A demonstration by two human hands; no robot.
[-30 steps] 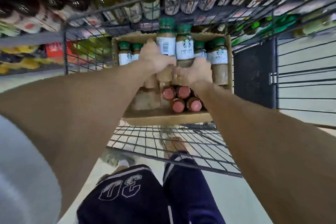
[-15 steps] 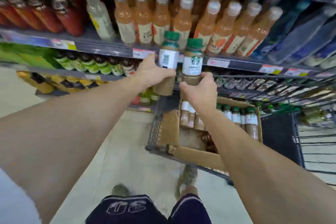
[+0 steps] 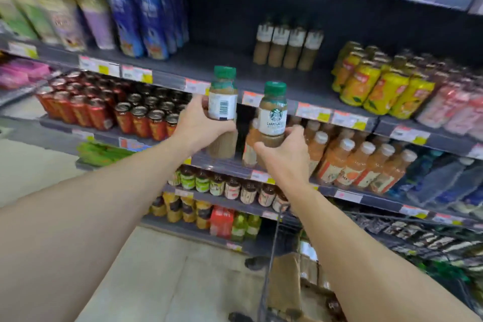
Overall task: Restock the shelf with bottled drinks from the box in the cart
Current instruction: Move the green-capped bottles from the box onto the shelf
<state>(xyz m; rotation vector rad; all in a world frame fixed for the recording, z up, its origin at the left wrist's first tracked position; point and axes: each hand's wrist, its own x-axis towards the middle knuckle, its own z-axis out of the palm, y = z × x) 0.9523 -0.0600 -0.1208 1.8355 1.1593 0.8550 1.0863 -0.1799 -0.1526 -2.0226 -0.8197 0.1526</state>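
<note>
Green-capped bottle (image 3: 223,103) gripped upright in your left hand (image 3: 201,123), second bottle (image 3: 272,112) clasped in your right hand (image 3: 283,150), shelf (image 3: 287,86) at twelve o'clock, cart (image 3: 271,256) at five o'clock.

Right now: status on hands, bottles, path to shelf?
Left hand and right hand each grip one green-capped coffee bottle, left bottle, right bottle, both upright. Both raised before the open shelf. Nothing blocking.
</note>
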